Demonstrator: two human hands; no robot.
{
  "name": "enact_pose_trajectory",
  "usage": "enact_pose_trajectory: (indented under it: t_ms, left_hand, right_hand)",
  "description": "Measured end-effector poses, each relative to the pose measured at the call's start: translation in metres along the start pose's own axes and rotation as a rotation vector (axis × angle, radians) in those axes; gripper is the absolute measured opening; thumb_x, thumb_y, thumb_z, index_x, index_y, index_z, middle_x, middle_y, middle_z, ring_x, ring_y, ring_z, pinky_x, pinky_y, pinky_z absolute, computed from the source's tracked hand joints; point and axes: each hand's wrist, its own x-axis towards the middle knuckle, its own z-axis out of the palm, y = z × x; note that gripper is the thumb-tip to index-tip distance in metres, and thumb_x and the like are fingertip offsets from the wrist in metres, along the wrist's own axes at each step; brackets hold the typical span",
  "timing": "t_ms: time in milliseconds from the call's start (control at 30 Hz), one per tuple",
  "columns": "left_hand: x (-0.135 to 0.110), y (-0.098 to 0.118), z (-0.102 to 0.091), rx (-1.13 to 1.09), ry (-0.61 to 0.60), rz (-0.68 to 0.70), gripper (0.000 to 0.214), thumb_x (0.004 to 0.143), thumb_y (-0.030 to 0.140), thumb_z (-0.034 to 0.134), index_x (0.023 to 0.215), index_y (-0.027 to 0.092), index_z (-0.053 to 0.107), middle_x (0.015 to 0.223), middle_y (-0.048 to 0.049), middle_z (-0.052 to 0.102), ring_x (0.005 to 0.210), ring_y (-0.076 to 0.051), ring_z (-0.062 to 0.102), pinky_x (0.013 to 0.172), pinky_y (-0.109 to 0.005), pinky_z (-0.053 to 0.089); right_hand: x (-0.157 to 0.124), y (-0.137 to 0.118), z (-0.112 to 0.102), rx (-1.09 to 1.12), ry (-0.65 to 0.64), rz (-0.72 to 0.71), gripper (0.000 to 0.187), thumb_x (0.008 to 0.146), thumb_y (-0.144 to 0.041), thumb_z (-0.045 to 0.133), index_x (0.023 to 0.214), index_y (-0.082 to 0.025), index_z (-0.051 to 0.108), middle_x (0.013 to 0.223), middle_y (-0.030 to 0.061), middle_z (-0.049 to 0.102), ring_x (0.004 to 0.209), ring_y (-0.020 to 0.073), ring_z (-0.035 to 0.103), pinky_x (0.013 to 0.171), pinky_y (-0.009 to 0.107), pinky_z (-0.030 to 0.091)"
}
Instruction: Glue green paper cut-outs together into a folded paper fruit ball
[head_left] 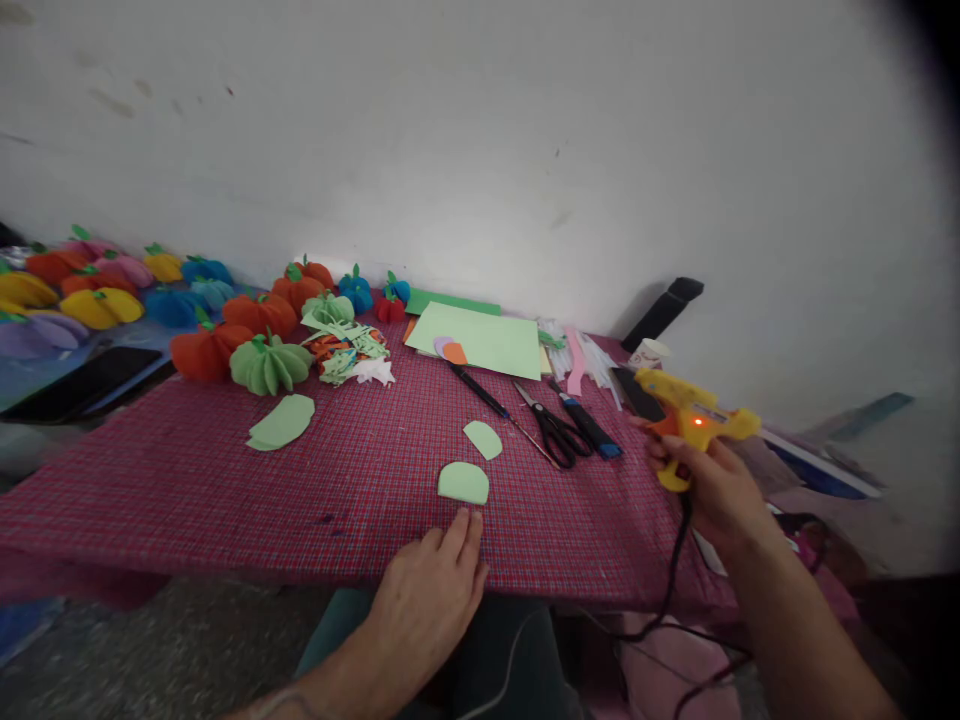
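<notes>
My left hand (pixel 439 580) lies on the cloth, fingers stretched out, their tips just at the lower edge of a pale green half-round paper piece (pixel 463 483). Another, smaller pale green paper piece (pixel 483 440) rests above it to the right. Over the table's right side, my right hand (pixel 712 485) grips the handle of a yellow hot glue gun (pixel 694 408) with its light glowing orange. The gun's nozzle is hard to make out. Farther left lie more pale green cut pieces (pixel 282 422), overlapping each other.
Scissors (pixel 553 425), a cutter (pixel 589 420) and a thin brush-like stick (pixel 536 440) lie mid-right. Behind them are green paper sheets (pixel 480 338) and glue sticks (pixel 600 370). Several paper pumpkins (pixel 270 365), scraps (pixel 345 350) and a phone (pixel 82 382) occupy the left. The gun's cord (pixel 671 580) hangs over the front edge.
</notes>
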Motion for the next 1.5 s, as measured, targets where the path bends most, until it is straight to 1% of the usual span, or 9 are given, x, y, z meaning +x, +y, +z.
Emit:
enact_pose_trajectory:
  t_ms: [67, 200, 467, 600, 700, 933, 1133, 1267, 1500]
  left_hand:
    - [-0.002, 0.005, 0.002, -0.029, 0.008, 0.030, 0.040, 0.085, 0.022, 0.043, 0.123, 0.014, 0.052, 0.117, -0.0106, 0.060, 0.082, -0.019, 0.062, 0.064, -0.028, 0.052]
    - [-0.003, 0.008, 0.004, -0.057, 0.014, 0.022, 0.040, 0.085, 0.024, 0.045, 0.123, 0.013, 0.052, 0.112, -0.0109, 0.062, 0.079, -0.019, 0.062, 0.061, -0.028, 0.052]
    - [0.004, 0.007, 0.004, -0.018, -0.078, -0.105, 0.056, 0.081, 0.037, 0.052, 0.131, 0.012, 0.043, 0.137, -0.0155, 0.040, 0.073, -0.020, 0.062, 0.053, -0.032, 0.053]
    - [0.009, 0.008, 0.008, 0.000, -0.103, -0.128, 0.068, 0.077, 0.050, 0.054, 0.132, 0.013, 0.042, 0.141, -0.0175, 0.034, 0.069, -0.021, 0.060, 0.050, -0.033, 0.052]
    - [0.010, 0.007, 0.011, -0.008, -0.113, -0.140, 0.073, 0.075, 0.055, 0.053, 0.132, 0.012, 0.041, 0.140, -0.0192, 0.035, 0.068, -0.021, 0.059, 0.049, -0.033, 0.051]
    - [0.009, 0.005, 0.013, -0.062, -0.137, -0.122, 0.069, 0.076, 0.057, 0.051, 0.128, 0.011, 0.047, 0.138, -0.0187, 0.038, 0.069, -0.021, 0.058, 0.050, -0.033, 0.050]
    - [0.008, 0.004, 0.014, -0.125, -0.124, -0.116, 0.072, 0.078, 0.056, 0.049, 0.134, 0.013, 0.038, 0.137, -0.0213, 0.038, 0.071, -0.021, 0.057, 0.052, -0.033, 0.049]
    - [0.009, 0.003, 0.011, -0.143, -0.158, -0.097, 0.074, 0.077, 0.058, 0.049, 0.135, 0.013, 0.037, 0.139, -0.0205, 0.035, 0.073, -0.022, 0.058, 0.052, -0.034, 0.049]
    - [0.009, 0.002, 0.013, -0.174, -0.171, -0.091, 0.074, 0.077, 0.058, 0.047, 0.135, 0.013, 0.038, 0.140, -0.0207, 0.033, 0.072, -0.022, 0.057, 0.053, -0.034, 0.047]
  right_hand:
    - [-0.013, -0.010, 0.018, 0.135, -0.153, 0.112, 0.031, 0.071, -0.031, 0.066, 0.097, -0.019, 0.056, 0.081, 0.0020, 0.061, 0.053, 0.0090, 0.044, 0.048, 0.022, 0.036]
    - [-0.031, -0.014, 0.051, 0.136, -0.428, 0.293, 0.037, 0.073, -0.037, 0.066, 0.102, -0.016, 0.058, 0.097, 0.0087, 0.063, 0.055, 0.0088, 0.043, 0.050, 0.023, 0.037]
    - [-0.022, -0.023, 0.078, -0.144, -0.730, 0.188, 0.035, 0.077, -0.040, 0.061, 0.102, -0.016, 0.060, 0.090, 0.0057, 0.064, 0.066, 0.0111, 0.051, 0.059, 0.024, 0.043]
    - [-0.017, -0.024, 0.089, -0.205, -0.841, 0.236, 0.037, 0.077, -0.043, 0.060, 0.101, -0.014, 0.059, 0.078, 0.0035, 0.062, 0.062, 0.0106, 0.053, 0.057, 0.024, 0.046]
    - [-0.015, -0.022, 0.097, -0.186, -0.930, 0.277, 0.040, 0.077, -0.043, 0.060, 0.106, -0.016, 0.057, 0.084, 0.0044, 0.062, 0.074, 0.0139, 0.060, 0.067, 0.029, 0.052]
    - [-0.007, -0.025, 0.105, -0.358, -1.001, 0.260, 0.034, 0.079, -0.045, 0.057, 0.099, -0.018, 0.060, 0.075, 0.0026, 0.063, 0.068, 0.0144, 0.060, 0.066, 0.029, 0.051]
    - [0.003, -0.026, 0.107, -0.546, -1.049, 0.145, 0.031, 0.079, -0.045, 0.057, 0.096, -0.020, 0.064, 0.069, 0.0004, 0.062, 0.062, 0.0146, 0.056, 0.058, 0.026, 0.046]
    - [0.007, -0.023, 0.109, -0.498, -1.072, 0.132, 0.037, 0.076, -0.041, 0.061, 0.109, -0.025, 0.061, 0.072, -0.0011, 0.061, 0.059, 0.0129, 0.052, 0.053, 0.024, 0.044]
    - [0.008, -0.016, 0.110, -0.488, -1.079, 0.196, 0.035, 0.075, -0.040, 0.063, 0.105, -0.023, 0.064, 0.063, -0.0010, 0.060, 0.053, 0.0125, 0.052, 0.049, 0.023, 0.044]
